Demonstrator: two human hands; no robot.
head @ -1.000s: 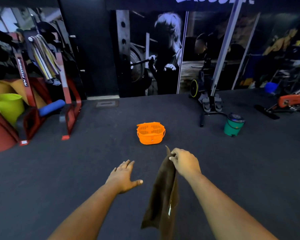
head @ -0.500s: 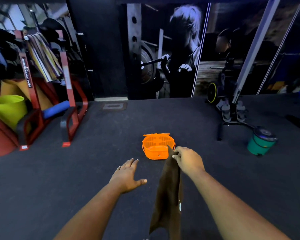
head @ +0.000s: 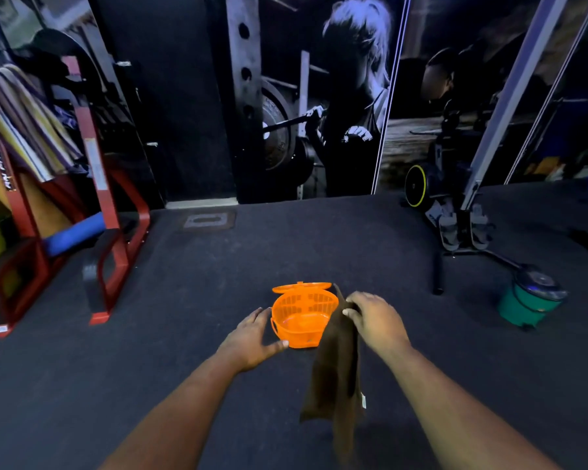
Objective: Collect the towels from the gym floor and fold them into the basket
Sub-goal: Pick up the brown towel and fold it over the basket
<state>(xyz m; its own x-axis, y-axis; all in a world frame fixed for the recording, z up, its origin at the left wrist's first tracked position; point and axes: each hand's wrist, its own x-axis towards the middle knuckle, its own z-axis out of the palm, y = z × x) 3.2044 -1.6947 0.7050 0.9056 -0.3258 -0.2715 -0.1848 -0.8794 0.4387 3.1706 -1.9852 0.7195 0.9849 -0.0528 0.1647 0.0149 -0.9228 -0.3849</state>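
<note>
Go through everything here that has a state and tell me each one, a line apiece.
orange basket: upright on the floor, lid flipped open, nothing visible inside
brown towel: unfolded, hanging from the right hand
right hand: pinching the towel's top edge
left hand: open, fingers spread, beside the basket
green bucket: upright, lid on

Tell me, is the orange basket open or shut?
Open. The orange basket has its lid tipped back behind the rim, and its bare orange bottom shows; no towel is visible inside.
</note>
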